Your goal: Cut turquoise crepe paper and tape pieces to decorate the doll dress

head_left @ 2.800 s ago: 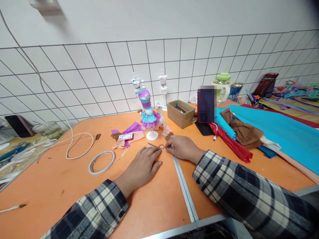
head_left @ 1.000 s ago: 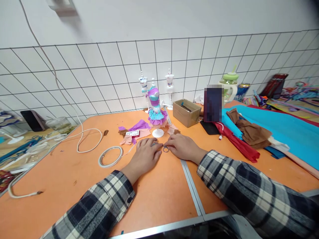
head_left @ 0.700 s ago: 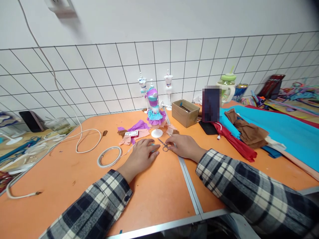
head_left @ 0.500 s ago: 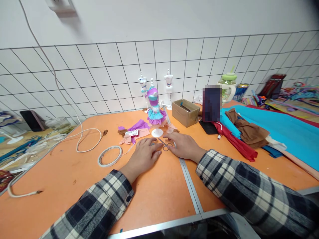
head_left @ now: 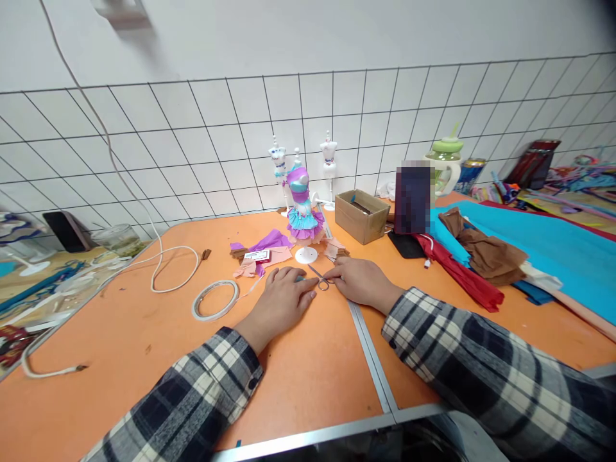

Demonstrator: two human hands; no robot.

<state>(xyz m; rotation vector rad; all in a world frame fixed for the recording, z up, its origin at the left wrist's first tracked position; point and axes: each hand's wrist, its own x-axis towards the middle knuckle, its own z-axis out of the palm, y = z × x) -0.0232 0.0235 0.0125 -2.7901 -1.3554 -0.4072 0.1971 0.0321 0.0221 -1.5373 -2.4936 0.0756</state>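
Observation:
My left hand [head_left: 285, 296] lies palm down on the orange table, fingers stretched out, its tips near a small pair of scissors [head_left: 321, 280]. A bit of blue shows by its fingertips, too small to name. My right hand [head_left: 363, 282] rests palm down on the other side, fingers loosely extended, with tips at the scissors' handle loops. Whether they touch the metal is hard to tell. Just beyond the hands stands a small dress form [head_left: 301, 199] in a purple and turquoise ruffled outfit, on a round white base [head_left: 304, 255].
Left of my hands lie a tape roll [head_left: 215, 300], paper scraps [head_left: 270, 242] with a small labelled box [head_left: 257, 256], and a white cable [head_left: 176, 249]. Behind stand two dress forms and a cardboard box [head_left: 360, 217]. Coloured sheets [head_left: 486, 247] and a green-lidded bottle [head_left: 445, 163] are on the right.
My right hand's fingers have drawn back slightly to the right, uncovering more of the scissors. My left hand stays nearly in place. The whole view has shifted a little.

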